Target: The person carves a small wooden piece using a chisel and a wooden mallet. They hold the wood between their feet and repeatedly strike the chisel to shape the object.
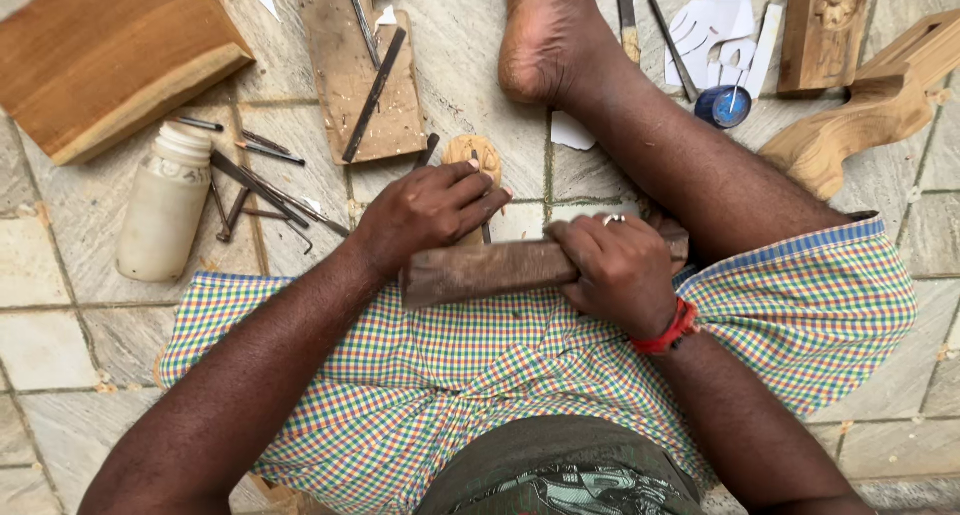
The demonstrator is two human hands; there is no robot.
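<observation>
My right hand (pixel 620 270) is wrapped tight around the right end of a dark brown rectangular wooden block (pixel 490 268), fingers curled over the top, a ring on one finger and a red band at the wrist. The block lies roughly level across my lap, above the multicoloured checked cloth (pixel 470 365), and reads as a mallet-type billet: dense, rigid, probably hefty for its size, with a worn matte face that should grip well. I'd hold it at the right end, as now; that leaves the left end free. My left hand (pixel 435 207) is closed narrowly around a thin dark metal chisel (pixel 484 225), of which only a short bit of shank shows under the fingers, so I can't tell the exact grip. Its tip sits at a small round pale carved wooden piece (pixel 474 155) on the stone-tiled floor (pixel 60 265). That piece looks light, with fine relief, so likely to chip at the edges and to slide on tile unless pinned. Just left: loose slim metal chisels (pixel 262 190), a cloudy white plastic bottle (pixel 165 210), a flat plank (pixel 350 70) carrying two more tools. Far right: a pale curved carved wooden bracket (pixel 850 135) and a small blue round tin (pixel 722 106).
</observation>
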